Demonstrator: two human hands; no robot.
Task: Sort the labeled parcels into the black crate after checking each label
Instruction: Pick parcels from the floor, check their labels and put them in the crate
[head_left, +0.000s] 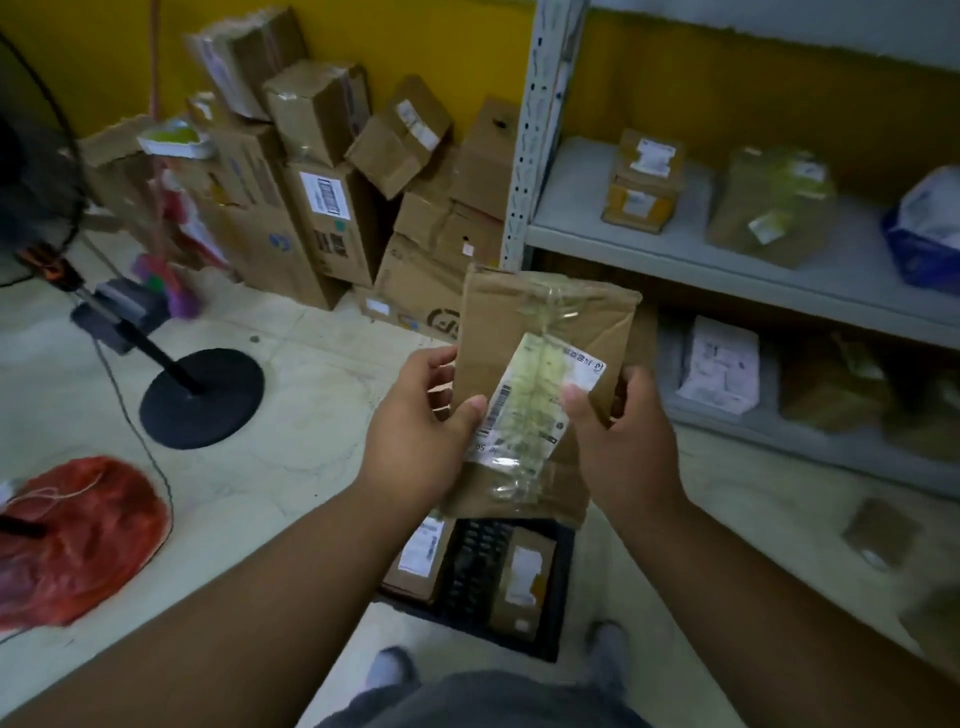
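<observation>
Both hands hold one flat cardboard parcel (545, 364) up in front of the body, label side toward the camera. The left hand (415, 431) grips its left edge with the thumb laid across the lower corner of the white label (540, 400), fingers curled behind the card; the right hand (618, 441) grips the right edge the same way, its thumb resting on the label's right side. The label sits crooked under yellowed tape, and its print is too blurred to read. Directly below the parcel, on the floor (311, 415) between the person's feet, stands the black crate (563, 597) — two labeled boxes already lie in it, one at the left (421, 556) and one at the right (524, 582), with bare crate bottom showing between them. So the sorting looks under way rather than near its end: this parcel appears to be at the label-check step and has yet to go down into the crate, which has room for it. More remains, by the look of it — the grey shelf (675, 249) to the right carries several parcels on two levels, and a stack of cardboard boxes (322, 208) leans against the yellow wall, though which of these belong to the job cannot be told.
</observation>
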